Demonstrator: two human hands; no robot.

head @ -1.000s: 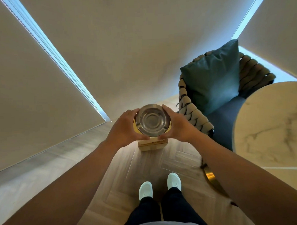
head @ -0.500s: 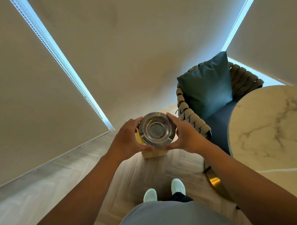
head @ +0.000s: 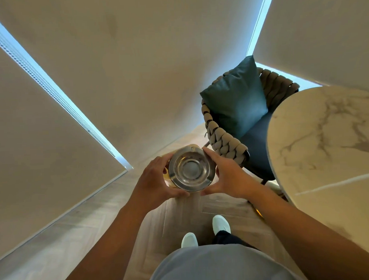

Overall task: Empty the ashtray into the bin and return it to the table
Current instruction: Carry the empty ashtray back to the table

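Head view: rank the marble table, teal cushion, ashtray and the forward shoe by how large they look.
1. Marble table, though cut off by the frame edge.
2. Teal cushion.
3. Ashtray, held closer to the camera, so its look is inflated.
4. Forward shoe.

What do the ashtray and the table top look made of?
Ashtray: seemingly polished metal, likely steel; its concentric rings give mirror-like reflections. Table: seemingly marble or a marble-look slab, cream with grey veins and a soft sheen; real stone can't be confirmed.
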